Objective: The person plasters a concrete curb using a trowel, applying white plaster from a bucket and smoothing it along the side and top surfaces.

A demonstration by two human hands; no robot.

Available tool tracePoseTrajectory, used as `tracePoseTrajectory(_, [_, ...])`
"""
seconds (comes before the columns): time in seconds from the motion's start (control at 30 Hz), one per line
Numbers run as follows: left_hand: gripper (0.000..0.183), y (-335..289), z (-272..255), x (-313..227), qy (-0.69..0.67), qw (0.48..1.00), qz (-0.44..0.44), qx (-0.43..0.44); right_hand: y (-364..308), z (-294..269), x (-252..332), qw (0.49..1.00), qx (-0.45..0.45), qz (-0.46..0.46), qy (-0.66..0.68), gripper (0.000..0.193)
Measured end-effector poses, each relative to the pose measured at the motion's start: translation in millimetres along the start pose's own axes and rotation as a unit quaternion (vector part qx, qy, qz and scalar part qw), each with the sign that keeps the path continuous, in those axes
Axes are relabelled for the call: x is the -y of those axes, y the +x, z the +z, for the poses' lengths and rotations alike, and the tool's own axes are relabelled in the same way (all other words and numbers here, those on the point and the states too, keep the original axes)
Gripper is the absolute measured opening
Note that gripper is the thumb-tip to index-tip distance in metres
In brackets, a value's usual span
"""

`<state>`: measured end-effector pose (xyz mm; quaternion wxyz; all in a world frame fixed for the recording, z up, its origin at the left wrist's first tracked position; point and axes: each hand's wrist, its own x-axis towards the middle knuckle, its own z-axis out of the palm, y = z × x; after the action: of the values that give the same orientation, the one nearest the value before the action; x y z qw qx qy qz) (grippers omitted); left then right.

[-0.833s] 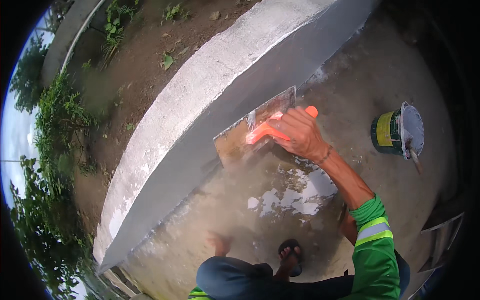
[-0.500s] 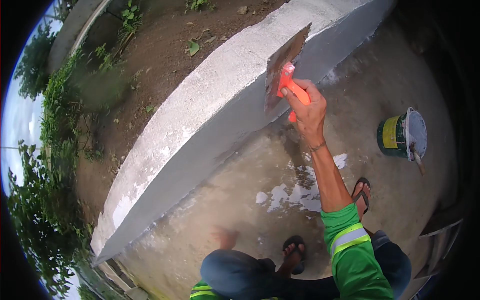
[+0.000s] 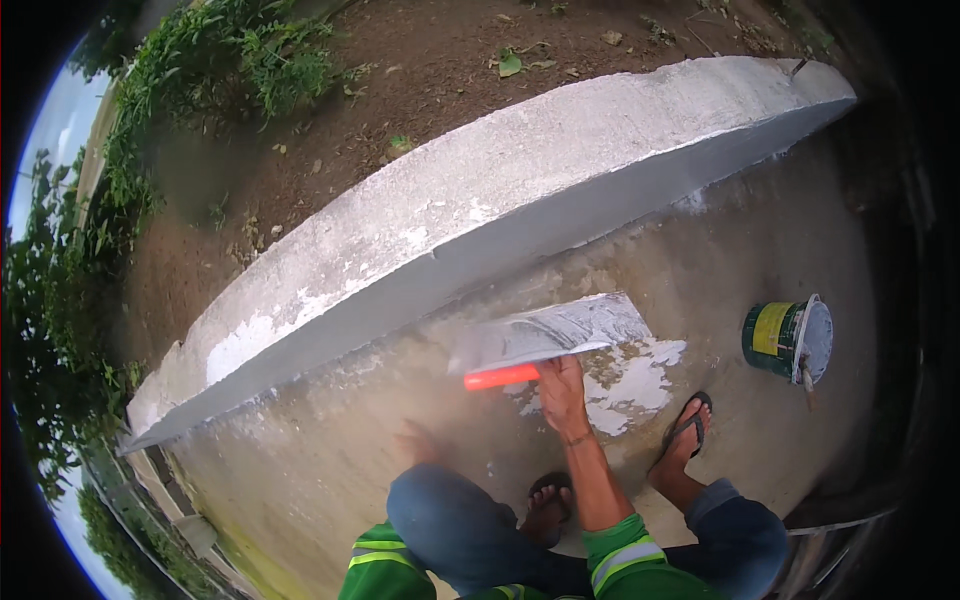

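Observation:
My right hand (image 3: pixel 562 392) is closed round the orange-red handle of a plastering trowel (image 3: pixel 565 332), held above the concrete ground. Its broad rectangular blade is turned face up, with grey-white plaster smeared over it. My left hand (image 3: pixel 418 440) is just beyond my left knee, smeared by motion, so its fingers cannot be made out. Beyond the trowel runs a low concrete wall (image 3: pixel 420 225). Its side is coated smooth grey, while the top is rough and whitish with patches of white. White splashes of plaster (image 3: pixel 640 385) lie on the ground beside my right wrist.
At the right a dark green bucket (image 3: pixel 778 338) with a yellow label lies tilted, pale material at its mouth and a stick-like handle against the rim. My sandalled feet (image 3: pixel 685 430) are near the plaster splashes. Behind the wall are bare soil (image 3: pixel 400 110) and leafy plants (image 3: pixel 220 60).
My right hand has drawn the trowel back from the wall's side, down toward me. The blade has turned from upright to face up. The view has also shifted.

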<state>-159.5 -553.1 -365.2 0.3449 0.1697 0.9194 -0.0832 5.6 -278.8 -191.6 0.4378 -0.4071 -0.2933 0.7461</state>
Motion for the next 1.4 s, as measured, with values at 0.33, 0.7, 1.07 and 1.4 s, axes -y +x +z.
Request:
tracePoseTrajectory(0.33, [0.136,4.2,2.3,-4.7,-0.031,0.998,-0.027,0.048,122.8,-39.4,-48.4,0.98,0.173,0.096,-0.033,0.032])
tracePoseTrajectory(0.7, [0.133,-22.7,-13.4,-35.6,-0.022,0.992,-0.108,-0.062,60.6,85.8,93.6,0.969,0.226,0.073,-0.067,0.027])
tracePoseTrajectory(1.07, [0.123,-16.4,-15.5,-20.1,-0.012,0.987,-0.132,-0.093,-27.5,93.8,163.2,0.979,0.194,-0.012,0.066,0.046])
tracePoseTrajectory(1.4, [0.114,9.3,17.3,16.9,0.123,0.961,-0.124,-0.216,44.1,7.9,-24.3,0.978,0.127,0.161,-0.036,0.034])
